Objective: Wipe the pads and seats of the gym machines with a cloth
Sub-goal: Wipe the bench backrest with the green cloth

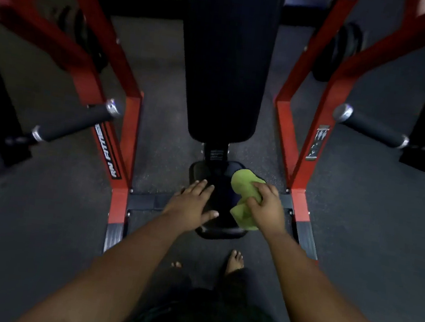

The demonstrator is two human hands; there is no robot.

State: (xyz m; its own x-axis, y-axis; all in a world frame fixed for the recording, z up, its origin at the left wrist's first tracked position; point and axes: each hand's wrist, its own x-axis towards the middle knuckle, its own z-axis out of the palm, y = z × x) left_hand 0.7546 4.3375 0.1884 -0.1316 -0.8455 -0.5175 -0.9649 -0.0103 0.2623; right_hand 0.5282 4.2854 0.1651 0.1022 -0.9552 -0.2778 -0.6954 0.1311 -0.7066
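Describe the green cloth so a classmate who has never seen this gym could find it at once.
Start at the long black back pad between the red frames. Below it sits the small black seat. On the seat's right side, gripped by the right hand, lies the green cloth, the only bright thing there.

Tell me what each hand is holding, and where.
Right hand grips the green cloth around its bunched middle, on the seat. Left hand holds nothing, resting flat on the seat.
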